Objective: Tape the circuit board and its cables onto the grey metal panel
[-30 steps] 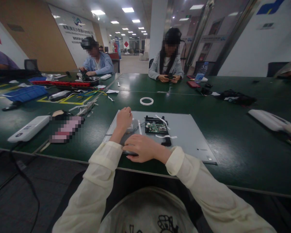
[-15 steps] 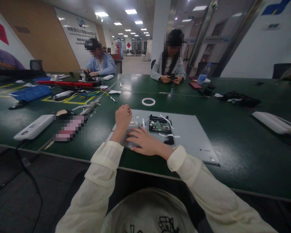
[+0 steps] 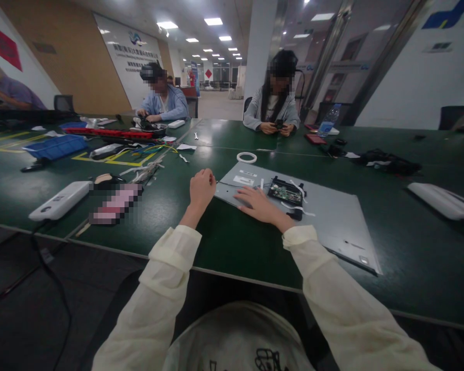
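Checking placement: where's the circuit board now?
Head view, right of centre: the board sits in a black frame on the grey panel, just beyond the right hand.

In the middle of the frame, curled fingers hide the inside of the left hand; whether it grips the thin cable cannot be told. The right hand covers part of the grey panel. Parts on the circuit board are too small to tell. Coarse blocks blur a pink object at left. The right edge cuts off a white device. Lettering on the upper-left sign is blurred.
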